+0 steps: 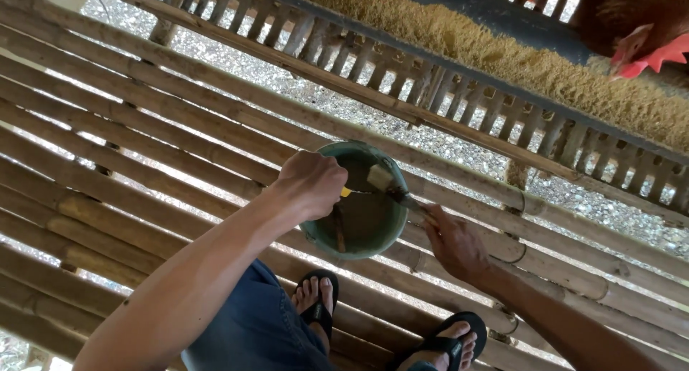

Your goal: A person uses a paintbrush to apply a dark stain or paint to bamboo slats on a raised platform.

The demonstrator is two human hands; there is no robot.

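Observation:
My left hand (310, 184) is closed on the rim and handle of a small green bucket (373, 235), with a bit of yellow grip showing by my fingers. The bucket hangs over the bamboo slats in front of my feet. My right hand (453, 245) grips the dark handle of a tool (391, 188) whose pale, blocky head sits inside the bucket near its far rim. The bucket's inside looks dark and wet, and a brown stick-like piece leans against its wall. I cannot tell what kind of tool it is.
I stand on a bamboo slat floor (129, 199) above gravel, in black flip-flops (319, 310). A slatted bamboo rail (402, 84) runs diagonally ahead. Behind it lies a long trough of yellow-brown feed (502, 55). A brown chicken with a red comb (646, 48) is at the top right.

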